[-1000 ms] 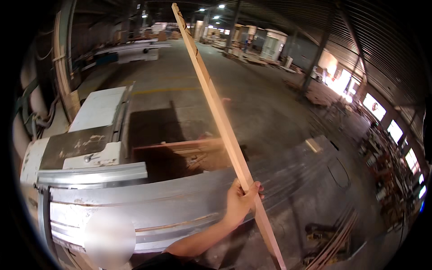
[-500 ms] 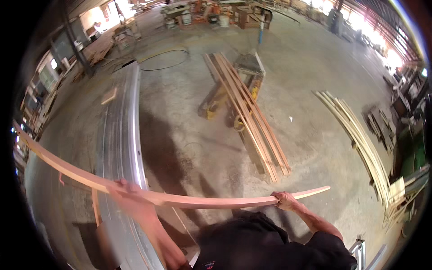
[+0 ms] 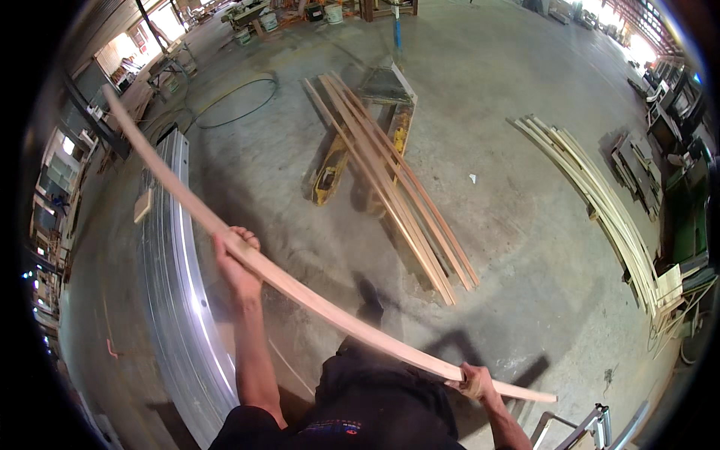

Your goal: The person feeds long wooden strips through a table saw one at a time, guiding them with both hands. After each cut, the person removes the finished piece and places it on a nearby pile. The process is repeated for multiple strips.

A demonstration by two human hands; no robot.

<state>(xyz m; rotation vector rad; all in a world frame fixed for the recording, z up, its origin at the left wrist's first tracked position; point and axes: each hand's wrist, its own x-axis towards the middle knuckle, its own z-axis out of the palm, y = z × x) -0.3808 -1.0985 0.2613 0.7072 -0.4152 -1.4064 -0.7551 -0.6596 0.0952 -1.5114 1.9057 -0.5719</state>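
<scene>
A long, pale reddish wooden board [image 3: 337, 321] spans the view in front of me, running from the upper left down to the lower right. My left hand [image 3: 238, 259] is closed round it left of the middle. Close to its right end, my right hand [image 3: 474, 382] grips it too. The board is held up off the floor and passes over a long silver metal beam [image 3: 169, 277] on my left. Ahead lie several similar wooden strips [image 3: 390, 184], resting across a yellow pallet jack [image 3: 330, 176].
On the right, a bundle of pale strips [image 3: 592, 202] lies near dark scrap pieces [image 3: 637, 169]. A small wood block [image 3: 144, 205] sits on the beam. A hose [image 3: 240, 116] coils on the floor ahead left. At the lower right stands a metal frame [image 3: 592, 427]. Buckets [image 3: 334, 15] stand far off.
The board has swung: its left end has gone up and away, its right end down toward me. Both hands kept hold, the left moving forward and right, the right moving nearer.
</scene>
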